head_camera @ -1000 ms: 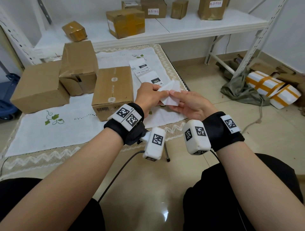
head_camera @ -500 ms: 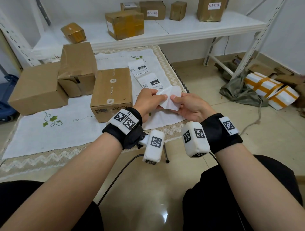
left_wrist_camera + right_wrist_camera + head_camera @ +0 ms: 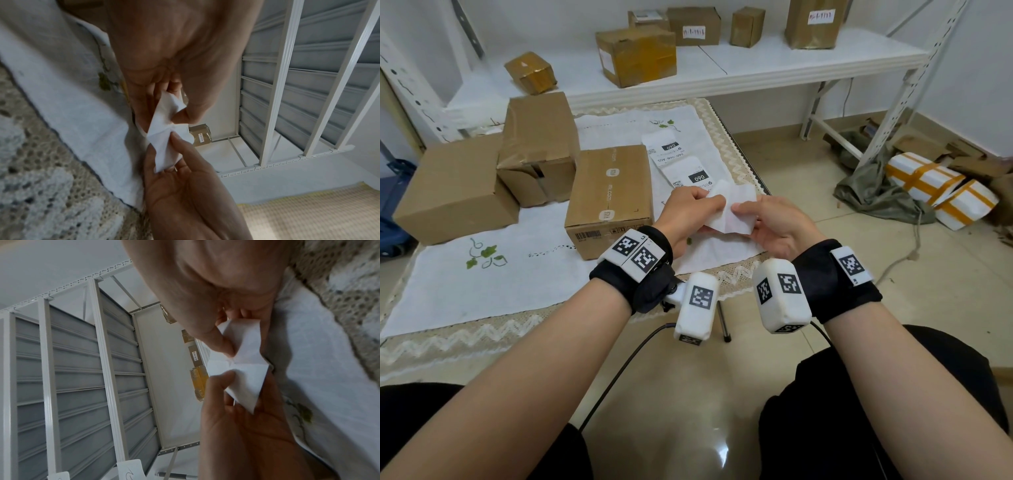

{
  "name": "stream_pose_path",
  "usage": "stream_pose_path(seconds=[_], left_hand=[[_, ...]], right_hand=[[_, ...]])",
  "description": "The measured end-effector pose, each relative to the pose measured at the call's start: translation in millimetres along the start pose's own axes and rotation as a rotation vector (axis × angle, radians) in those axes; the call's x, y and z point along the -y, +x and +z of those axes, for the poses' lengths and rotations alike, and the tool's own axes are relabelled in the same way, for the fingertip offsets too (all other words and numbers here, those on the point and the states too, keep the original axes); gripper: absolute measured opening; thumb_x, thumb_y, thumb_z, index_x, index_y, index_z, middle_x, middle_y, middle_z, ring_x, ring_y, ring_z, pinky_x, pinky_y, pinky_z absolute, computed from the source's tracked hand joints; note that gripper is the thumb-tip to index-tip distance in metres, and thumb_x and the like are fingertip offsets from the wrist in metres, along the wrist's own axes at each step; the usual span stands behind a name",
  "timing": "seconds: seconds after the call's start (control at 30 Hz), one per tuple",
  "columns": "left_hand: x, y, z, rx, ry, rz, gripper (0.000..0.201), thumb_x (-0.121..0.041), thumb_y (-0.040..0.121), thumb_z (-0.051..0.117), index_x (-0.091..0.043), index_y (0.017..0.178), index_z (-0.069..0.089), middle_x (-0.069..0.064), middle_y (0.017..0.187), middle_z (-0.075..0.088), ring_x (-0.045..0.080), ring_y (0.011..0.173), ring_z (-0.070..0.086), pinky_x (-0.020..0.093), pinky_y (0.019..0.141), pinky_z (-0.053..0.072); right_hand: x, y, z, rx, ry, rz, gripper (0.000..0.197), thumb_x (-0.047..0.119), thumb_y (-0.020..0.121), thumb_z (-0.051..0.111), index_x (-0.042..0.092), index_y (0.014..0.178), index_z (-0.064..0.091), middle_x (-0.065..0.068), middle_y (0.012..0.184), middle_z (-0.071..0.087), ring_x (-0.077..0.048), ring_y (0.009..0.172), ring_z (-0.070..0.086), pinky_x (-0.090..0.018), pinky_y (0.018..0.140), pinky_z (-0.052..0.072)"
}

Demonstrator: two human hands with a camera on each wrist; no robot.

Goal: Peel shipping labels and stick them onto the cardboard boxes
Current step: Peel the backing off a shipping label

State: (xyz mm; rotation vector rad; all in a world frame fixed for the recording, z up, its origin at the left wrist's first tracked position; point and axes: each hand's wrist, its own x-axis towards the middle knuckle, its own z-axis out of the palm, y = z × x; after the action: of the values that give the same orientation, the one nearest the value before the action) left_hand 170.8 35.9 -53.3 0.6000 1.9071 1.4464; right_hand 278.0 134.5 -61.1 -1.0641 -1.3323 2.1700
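Step in hand: peeling. Shipping label [image 3: 732, 209], blank side up, held above table edge; left hand [image 3: 690, 212] and right hand [image 3: 774, 226] both pinching it. Next, likely: separating backing, then pressing onto nearest cardboard box [image 3: 609, 192].

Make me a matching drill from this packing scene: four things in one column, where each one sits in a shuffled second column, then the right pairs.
Things:
1. white label sheet
2. box printed mi.com
3. small taped box
4. white parcels with orange tape

Places:
A. on the floor, by the rack leg
B. pinched between the left hand and the right hand
C. on the white shelf, at its left end
D. on the white embroidered cloth, beside the printed labels

Pairs: 1-B, 2-D, 3-C, 4-A
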Motion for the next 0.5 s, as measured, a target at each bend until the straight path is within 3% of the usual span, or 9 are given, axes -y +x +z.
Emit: stream_pose_path(seconds=[0.03,0.13,0.23,0.33,0.4,0.5], left_hand=[[-2,-1,1,-0.003,0.011,0.007,0.010,-0.010,0.092,0.065,-0.013,0.090,0.056,0.007,0.086,0.059,0.017,0.072,0.061,0.016,0.043,0.046],[-6,-1,5,-0.002,0.049,0.024,0.012,-0.013,0.088,0.070,-0.015,0.091,0.058,0.006,0.087,0.057,0.015,0.069,0.057,0.012,0.042,0.040],[-7,0,7,-0.010,0.071,0.026,0.010,-0.017,0.086,0.074,-0.015,0.082,0.064,0.004,0.082,0.061,0.013,0.066,0.057,0.013,0.043,0.038],[-4,2,8,-0.025,0.054,0.046,0.011,-0.016,0.086,0.076,-0.014,0.079,0.067,0.007,0.084,0.066,0.018,0.076,0.063,0.024,0.064,0.048],[-4,2,7,-0.039,0.045,0.064,0.007,-0.010,0.085,0.076,-0.012,0.084,0.069,0.007,0.090,0.069,0.020,0.083,0.064,0.030,0.075,0.052],[-7,5,8,-0.055,0.056,0.088,0.019,-0.002,0.081,0.077,-0.017,0.080,0.065,0.006,0.091,0.068,0.021,0.086,0.064,0.037,0.084,0.056]], right_hand=[[0,0,0,-0.003,-0.014,-0.009,0.026,-0.008,0.092,0.063,0.000,0.116,0.060,-0.019,0.092,0.070,-0.025,0.072,0.072,-0.040,0.058,0.063],[-1,3,-1,-0.013,-0.059,-0.031,0.021,-0.008,0.089,0.064,0.009,0.088,0.052,-0.017,0.085,0.067,-0.026,0.069,0.070,-0.044,0.067,0.062],[-1,4,-1,-0.012,-0.065,-0.049,0.026,-0.008,0.088,0.064,0.011,0.082,0.050,-0.017,0.081,0.067,-0.025,0.066,0.070,-0.048,0.073,0.061],[1,-1,0,0.010,-0.038,-0.039,0.018,-0.010,0.089,0.063,0.007,0.090,0.057,-0.016,0.080,0.070,-0.023,0.063,0.072,-0.042,0.051,0.061],[2,-5,2,0.034,-0.036,-0.031,0.017,-0.011,0.090,0.060,0.003,0.098,0.064,-0.015,0.081,0.073,-0.022,0.066,0.073,-0.036,0.048,0.058],[2,-7,5,0.021,-0.061,-0.021,0.016,-0.009,0.092,0.057,0.005,0.089,0.065,-0.011,0.073,0.072,-0.022,0.065,0.070,-0.034,0.046,0.058]])
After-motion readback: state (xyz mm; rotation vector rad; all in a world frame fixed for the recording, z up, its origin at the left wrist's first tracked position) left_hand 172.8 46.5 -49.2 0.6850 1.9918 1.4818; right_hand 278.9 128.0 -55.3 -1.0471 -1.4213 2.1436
